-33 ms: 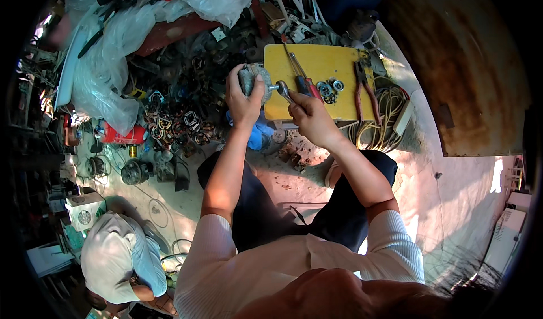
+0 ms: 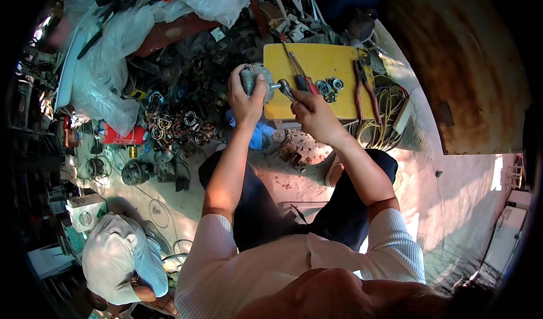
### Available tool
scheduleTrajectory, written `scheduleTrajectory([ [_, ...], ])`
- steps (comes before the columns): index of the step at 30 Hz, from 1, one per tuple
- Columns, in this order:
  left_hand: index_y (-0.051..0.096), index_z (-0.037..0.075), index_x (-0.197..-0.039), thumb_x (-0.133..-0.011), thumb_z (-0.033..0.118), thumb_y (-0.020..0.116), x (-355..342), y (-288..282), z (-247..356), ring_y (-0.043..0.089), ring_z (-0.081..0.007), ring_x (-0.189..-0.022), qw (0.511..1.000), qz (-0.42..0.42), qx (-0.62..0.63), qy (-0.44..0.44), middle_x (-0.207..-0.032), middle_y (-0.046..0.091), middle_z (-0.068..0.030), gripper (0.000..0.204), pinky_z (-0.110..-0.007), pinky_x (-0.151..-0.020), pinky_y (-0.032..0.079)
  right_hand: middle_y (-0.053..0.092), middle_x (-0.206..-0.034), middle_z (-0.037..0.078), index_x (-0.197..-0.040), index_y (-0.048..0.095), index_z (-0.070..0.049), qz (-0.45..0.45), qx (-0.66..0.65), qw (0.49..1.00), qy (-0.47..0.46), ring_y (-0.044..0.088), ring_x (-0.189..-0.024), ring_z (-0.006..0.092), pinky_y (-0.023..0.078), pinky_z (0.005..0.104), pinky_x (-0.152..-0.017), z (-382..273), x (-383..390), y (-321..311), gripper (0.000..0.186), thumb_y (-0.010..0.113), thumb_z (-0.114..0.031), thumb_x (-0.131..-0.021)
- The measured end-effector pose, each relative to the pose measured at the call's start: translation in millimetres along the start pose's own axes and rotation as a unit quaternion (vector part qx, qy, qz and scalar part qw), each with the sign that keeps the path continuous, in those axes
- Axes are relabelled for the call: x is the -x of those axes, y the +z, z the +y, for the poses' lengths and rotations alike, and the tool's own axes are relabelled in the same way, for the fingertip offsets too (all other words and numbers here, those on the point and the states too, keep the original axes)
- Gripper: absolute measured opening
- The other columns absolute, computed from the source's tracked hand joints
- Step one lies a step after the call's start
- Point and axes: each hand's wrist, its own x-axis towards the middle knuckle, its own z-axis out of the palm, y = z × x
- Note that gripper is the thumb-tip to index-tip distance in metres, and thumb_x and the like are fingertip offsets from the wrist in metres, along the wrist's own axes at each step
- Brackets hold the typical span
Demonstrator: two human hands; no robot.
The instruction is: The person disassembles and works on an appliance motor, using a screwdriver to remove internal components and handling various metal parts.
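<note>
My left hand (image 2: 247,101) is wrapped round a grey, ridged, round metal part (image 2: 258,76) that looks like a motor housing. It is held up by the left edge of the yellow board (image 2: 345,58). My right hand (image 2: 317,118) is closed on the handle of a ratchet wrench (image 2: 285,87). From the ratchet's head a shiny socket (image 2: 275,86) reaches to the part's right side; the fastener there is hidden. Just beyond my right hand, two screwdrivers (image 2: 308,82) lie on the board beside several metal rings (image 2: 330,87). Red-handled pliers (image 2: 365,92) rest at its right side.
Coiled wire (image 2: 376,129) lies right of the board. Piled motor parts (image 2: 175,115), plastic sheeting (image 2: 107,75) and a red container (image 2: 124,135) fill the left. Another person (image 2: 121,257) bends over at the lower left. A rusty metal sheet (image 2: 469,64) stands at the far right.
My right hand and the ratchet have shifted very slightly to the right. My left hand keeps its grip on the grey part, which has barely moved.
</note>
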Motion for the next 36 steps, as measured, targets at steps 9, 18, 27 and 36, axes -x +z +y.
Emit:
scheduleTrajectory([
  [9, 0.064, 0.003, -0.111, -0.094, 0.055, 0.052, 22.8, 33.9, 28.2, 0.064, -0.0424, -0.099, 0.981, -0.118, -0.018, -0.150, -0.107, 0.067, -0.0242, 0.056, -0.044, -0.089, 0.047, 0.057, -0.071, 0.003, -0.096, 0.063, 0.003, -0.106, -0.080, 0.964, 0.232, 0.053, -0.059, 0.0087, 0.046, 0.0225, -0.050, -60.1, -1.0, -66.5, 0.019, 0.059, -0.016, -0.095],
  [18, 0.067, 0.003, -0.116, -0.096, 0.060, 0.044, 8.5, 33.1, 2.6, 0.051, -0.0425, -0.120, 0.949, -0.214, -0.185, -0.140, -0.128, 0.059, -0.0211, 0.065, -0.048, -0.098, 0.042, 0.062, -0.074, 0.010, -0.084, 0.056, 0.003, -0.112, -0.063, 0.905, 0.406, 0.062, -0.058, 0.0128, 0.057, 0.0189, -0.049, -100.3, -57.9, -54.2, 0.019, 0.055, -0.013, -0.094],
  [27, 0.035, 0.002, -0.142, -0.068, 0.043, 0.087, 25.0, -0.9, 32.1, 0.047, -0.0418, -0.125, 0.953, -0.280, -0.046, 0.105, -0.132, 0.046, -0.0255, 0.100, -0.048, -0.104, 0.041, 0.064, -0.080, 0.012, -0.092, 0.055, 0.007, -0.099, -0.061, 0.873, 0.474, 0.068, -0.064, 0.0137, 0.058, 0.0183, -0.051, -106.4, -92.3, -66.5, 0.009, 0.056, -0.002, -0.090],
  [36, 0.046, 0.005, -0.125, -0.052, 0.023, 0.091, 27.3, 17.2, 24.3, 0.057, -0.0340, -0.107, 0.954, -0.202, -0.128, 0.181, -0.113, 0.055, -0.0162, 0.088, -0.046, -0.092, 0.045, 0.057, -0.074, 0.001, -0.086, 0.054, -0.003, -0.087, 0.154, 0.827, 0.534, 0.046, -0.048, 0.0026, 0.036, 0.0135, -0.038, -125.9, -88.7, -48.6, 0.009, 0.052, -0.005, -0.095],
])
